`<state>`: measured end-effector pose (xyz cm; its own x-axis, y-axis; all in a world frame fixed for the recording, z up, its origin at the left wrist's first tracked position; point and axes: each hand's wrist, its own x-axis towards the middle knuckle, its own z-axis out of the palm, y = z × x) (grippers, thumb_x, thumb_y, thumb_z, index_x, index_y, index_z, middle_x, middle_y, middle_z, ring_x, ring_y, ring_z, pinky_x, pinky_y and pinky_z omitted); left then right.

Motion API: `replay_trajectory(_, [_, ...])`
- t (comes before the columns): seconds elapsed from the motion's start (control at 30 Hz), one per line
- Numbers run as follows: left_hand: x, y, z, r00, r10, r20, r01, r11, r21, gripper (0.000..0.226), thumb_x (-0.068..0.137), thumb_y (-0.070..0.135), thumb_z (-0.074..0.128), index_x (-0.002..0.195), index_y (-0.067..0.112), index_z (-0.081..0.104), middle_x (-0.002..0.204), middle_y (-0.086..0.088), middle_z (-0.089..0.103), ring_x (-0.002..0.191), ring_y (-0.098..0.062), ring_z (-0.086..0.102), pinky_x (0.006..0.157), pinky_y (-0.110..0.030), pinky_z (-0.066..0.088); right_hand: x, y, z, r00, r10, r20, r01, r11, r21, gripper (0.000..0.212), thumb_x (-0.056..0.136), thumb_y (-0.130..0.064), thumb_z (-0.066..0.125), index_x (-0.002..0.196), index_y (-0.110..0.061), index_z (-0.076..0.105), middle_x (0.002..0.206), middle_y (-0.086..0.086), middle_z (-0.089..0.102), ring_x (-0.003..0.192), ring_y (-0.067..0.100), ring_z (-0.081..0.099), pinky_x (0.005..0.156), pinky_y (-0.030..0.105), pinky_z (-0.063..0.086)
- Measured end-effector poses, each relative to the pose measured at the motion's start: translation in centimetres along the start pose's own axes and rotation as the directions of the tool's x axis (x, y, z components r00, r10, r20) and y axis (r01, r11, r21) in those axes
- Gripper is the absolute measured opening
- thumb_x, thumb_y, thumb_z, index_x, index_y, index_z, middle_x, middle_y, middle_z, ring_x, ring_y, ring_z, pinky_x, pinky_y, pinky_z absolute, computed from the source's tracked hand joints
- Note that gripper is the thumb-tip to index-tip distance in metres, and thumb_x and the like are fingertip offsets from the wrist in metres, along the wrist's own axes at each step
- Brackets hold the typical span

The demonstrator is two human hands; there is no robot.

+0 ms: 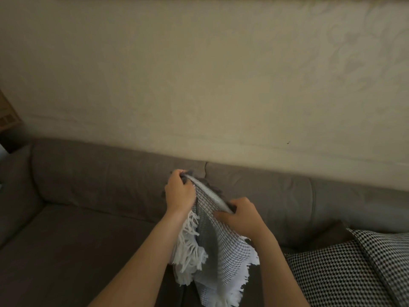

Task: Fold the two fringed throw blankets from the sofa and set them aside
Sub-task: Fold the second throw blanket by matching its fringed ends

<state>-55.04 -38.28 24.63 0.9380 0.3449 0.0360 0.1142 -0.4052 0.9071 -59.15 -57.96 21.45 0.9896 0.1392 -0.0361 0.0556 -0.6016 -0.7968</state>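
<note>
Fabric of a grey-and-white fringed throw blanket (218,249) is held up in the head view, its top edge stretched between the two hands. The higher end of that edge is clenched in the curled fingers of the left hand (178,192); the lower end is pinched by the right hand (241,219). Below the grip the cloth hangs over the brown sofa (88,229), with white fringe (191,247) under the left wrist. Right of the grip, a houndstooth cushion (345,271) is seen on the seat.
</note>
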Motion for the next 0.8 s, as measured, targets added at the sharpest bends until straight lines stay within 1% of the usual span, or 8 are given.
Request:
replay_trajectory(0.1, [0.4, -0.1, -0.1, 0.987, -0.142, -0.076, 0.136, 0.988, -0.075, 0.023, 0.107, 0.007, 0.044, 0.117, 0.017, 0.063, 0.116, -0.014, 0.067, 0.090, -0.035, 0.063, 0.073, -0.048, 0.050, -0.3, 0.5, -0.6, 0.992, 0.045, 0.115, -0.047, 0.999, 0.015, 0.053, 0.083, -0.038, 0.086, 0.060, -0.016, 0.045, 0.051, -0.008, 0.039, 0.047, 0.011, 0.036, 0.053, 0.030, 0.030])
replay_trajectory(0.2, [1.0, -0.1, -0.4, 0.962, -0.235, -0.138, 0.218, 0.967, -0.131, 0.028, 0.106, 0.005, 0.044, 0.128, 0.011, 0.061, 0.123, -0.014, 0.066, 0.110, -0.038, 0.065, 0.093, -0.055, 0.055, -0.7, 1.5, -1.2, 0.962, 0.121, 0.246, -0.125, 0.992, 0.001, 0.052, 0.078, -0.046, 0.091, 0.064, -0.010, 0.055, 0.057, 0.002, 0.053, 0.051, 0.018, 0.050, 0.054, 0.033, 0.037])
replay_trajectory(0.3, [1.6, 0.1, -0.5, 0.942, -0.290, -0.168, 0.256, 0.946, -0.198, 0.023, 0.107, 0.004, 0.042, 0.123, 0.012, 0.057, 0.123, -0.016, 0.064, 0.111, -0.040, 0.065, 0.090, -0.055, 0.054, -1.5, 2.5, -1.8, 0.935, 0.179, 0.307, -0.181, 0.983, -0.025, 0.077, 0.064, -0.069, 0.091, 0.100, -0.003, 0.075, 0.094, 0.011, 0.079, 0.086, 0.026, 0.077, 0.079, 0.042, 0.063])
replay_trajectory(0.37, [1.9, 0.1, -0.6, 0.945, -0.291, -0.146, 0.263, 0.947, -0.184, 0.025, 0.107, 0.002, 0.042, 0.125, 0.010, 0.057, 0.123, -0.017, 0.064, 0.111, -0.041, 0.064, 0.086, -0.052, 0.052, -1.9, 2.7, -2.1, 0.932, 0.177, 0.317, -0.194, 0.981, 0.023, 0.090, 0.060, -0.073, 0.091, 0.108, 0.001, 0.074, 0.103, 0.019, 0.077, 0.095, 0.035, 0.076, 0.080, 0.040, 0.061])
replay_trajectory(0.47, [2.2, -0.4, -0.7, 0.974, -0.226, 0.023, 0.227, 0.969, -0.093, 0.027, 0.106, 0.003, 0.046, 0.126, 0.018, 0.056, 0.127, -0.013, 0.061, 0.112, -0.039, 0.063, 0.086, -0.045, 0.053, -2.4, 1.6, -2.6, 0.964, 0.156, 0.215, -0.202, 0.957, 0.209, 0.081, 0.070, -0.060, 0.093, 0.105, 0.009, 0.071, 0.103, 0.028, 0.075, 0.096, 0.046, 0.073, 0.082, 0.054, 0.062])
replay_trajectory(0.57, [1.7, -1.1, -0.5, 0.963, -0.202, 0.176, 0.212, 0.976, -0.043, 0.022, 0.108, 0.013, 0.057, 0.127, 0.019, 0.047, 0.122, -0.008, 0.057, 0.106, -0.031, 0.062, 0.090, -0.046, 0.054, -2.7, -0.7, -2.5, 0.984, 0.137, 0.111, -0.171, 0.887, 0.429, 0.053, 0.082, -0.040, 0.090, 0.098, 0.008, 0.074, 0.095, 0.026, 0.077, 0.084, 0.034, 0.078, 0.075, 0.044, 0.063])
replay_trajectory(0.67, [1.1, -2.3, -0.1, 0.959, -0.234, 0.162, 0.245, 0.968, -0.054, 0.027, 0.103, 0.023, 0.068, 0.113, 0.010, 0.047, 0.103, -0.008, 0.058, 0.092, -0.025, 0.063, 0.084, -0.044, 0.056, -2.2, -2.1, -1.3, 0.985, 0.166, -0.034, -0.121, 0.828, 0.548, 0.042, 0.091, -0.035, 0.083, 0.093, 0.006, 0.074, 0.090, 0.029, 0.075, 0.077, 0.033, 0.073, 0.068, 0.041, 0.060])
replay_trajectory(0.8, [0.7, -4.0, -0.2, 0.936, -0.318, 0.151, 0.336, 0.935, -0.113, 0.042, 0.095, 0.028, 0.079, 0.072, 0.010, 0.049, 0.065, -0.006, 0.053, 0.057, -0.021, 0.055, 0.058, -0.031, 0.044, -1.4, -2.2, 0.6, 0.851, 0.361, -0.382, -0.056, 0.785, 0.617, 0.037, 0.093, -0.036, 0.079, 0.081, -0.003, 0.069, 0.075, 0.018, 0.072, 0.070, 0.024, 0.071, 0.063, 0.045, 0.060])
